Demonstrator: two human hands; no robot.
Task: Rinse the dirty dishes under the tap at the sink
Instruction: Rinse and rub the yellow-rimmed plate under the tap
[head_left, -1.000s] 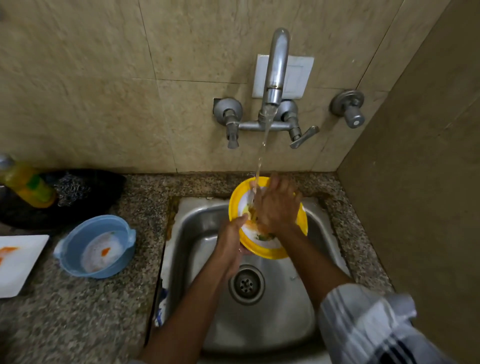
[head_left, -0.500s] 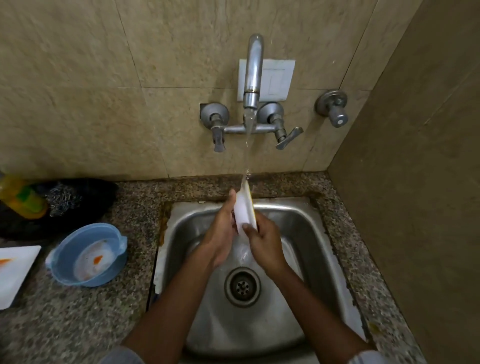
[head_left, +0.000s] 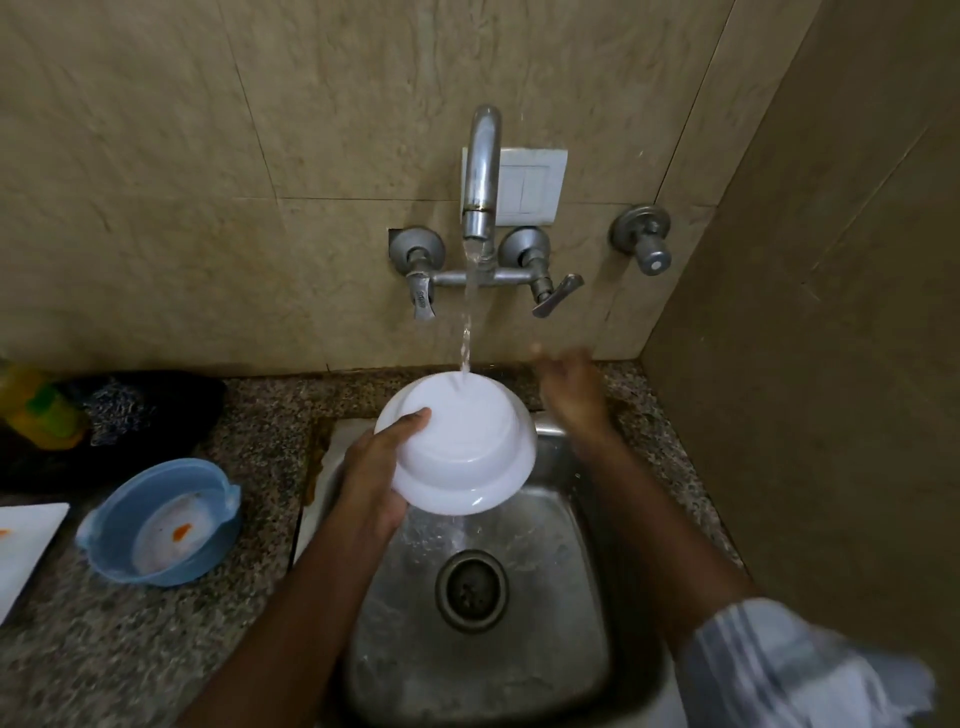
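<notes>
While the left hand (head_left: 376, 470) grips the upturned white dish (head_left: 460, 447) over the sink (head_left: 561, 525), its underside under the tap (head_left: 480, 171) stream, the blurred right hand (head_left: 569, 387) hangs loose and empty beside it, so rinsing looks nearly done and next likely comes setting it aside for the blue bowl (head_left: 161, 525).

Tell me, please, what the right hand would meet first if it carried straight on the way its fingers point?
Probably the wall behind the sink: the right hand points up and back, clear of the plate. Blur leaves depth unclear.
</notes>
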